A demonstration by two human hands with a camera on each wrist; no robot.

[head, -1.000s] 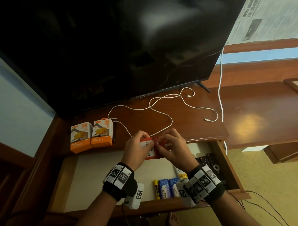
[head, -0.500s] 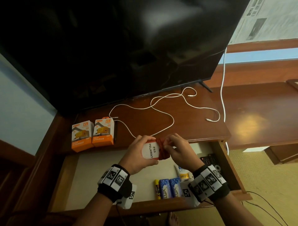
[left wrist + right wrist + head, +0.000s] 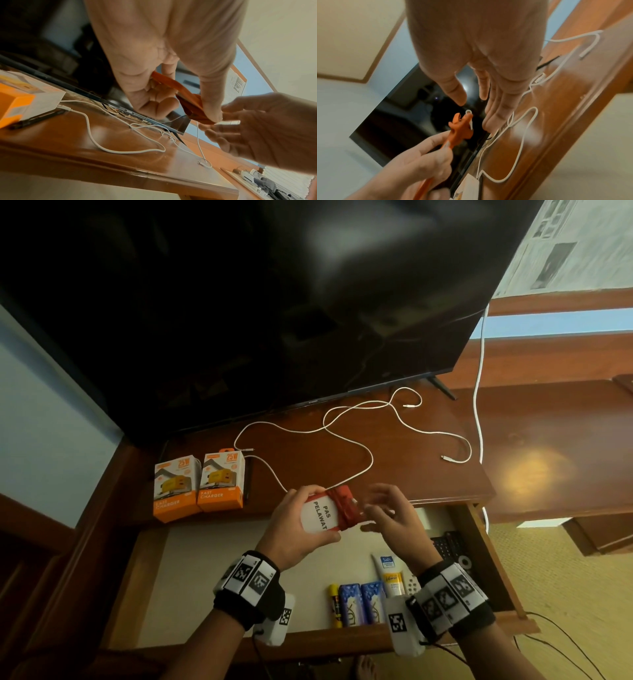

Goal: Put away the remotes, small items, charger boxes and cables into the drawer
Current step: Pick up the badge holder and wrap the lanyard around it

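Head view: left hand point(image 3: 291, 529) grip clasps pass card point(image 3: 320, 517); right hand point(image 3: 394, 520) fingers spread, empty.

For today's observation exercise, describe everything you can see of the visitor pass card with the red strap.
The pass card is a white, round-cornered card with red edging, printed "PAS PELAWAT" in black. A red strap, fabric by its look, is wound in a bundle round its right end. The left hand grips it above the open drawer, face up. The right hand hovers beside the strap, fingers spread; whether it touches is unclear.
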